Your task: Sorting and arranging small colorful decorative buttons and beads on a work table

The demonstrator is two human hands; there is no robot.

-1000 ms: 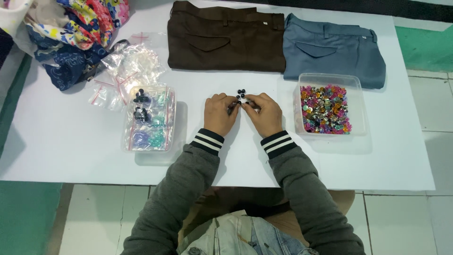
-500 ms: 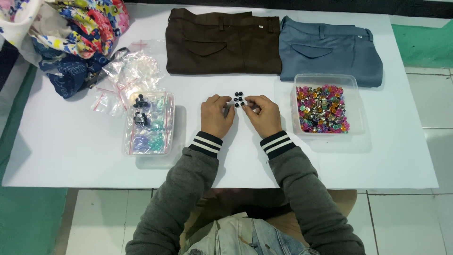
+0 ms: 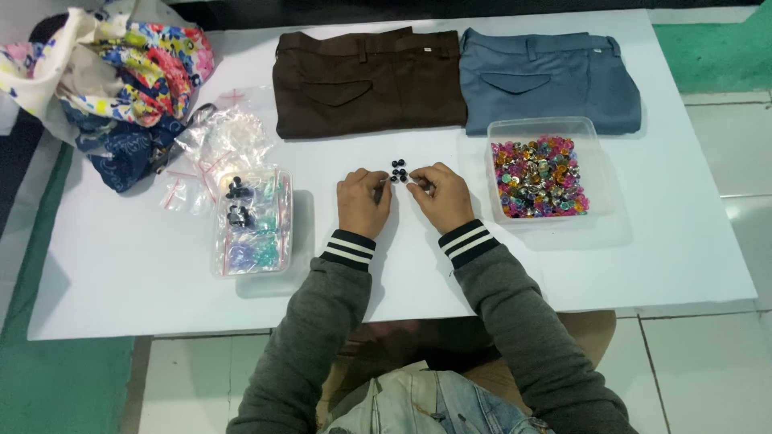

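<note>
Resting side by side on the white surface (image 3: 121, 265), the left hand (image 3: 363, 202) and the right hand (image 3: 441, 195) lay curled with their knuckles up and fingertips turned toward each other. A small cluster of black beads (image 3: 399, 171) sat on the surface just beyond the fingertips, in the gap between the two hands and a little farther from the person. The left hand's fingers were drawn together near the beads; whether they pinched one could not be told. The right hand's fingers were likewise bunched, their tips just beside the cluster, and any grip there was hidden.

To the left of the left hand stood a clear compartment box (image 3: 252, 223) holding dark and pale blue pieces, with crumpled clear plastic bags (image 3: 215, 145) behind it and a heap of patterned cloth (image 3: 121, 72) at the far left corner. To the right of the right hand lay a clear tray (image 3: 599, 161) filled with multicoloured beads. Folded brown trousers (image 3: 366, 80) and folded grey-blue trousers (image 3: 551, 80) lay side by side along the far edge.
</note>
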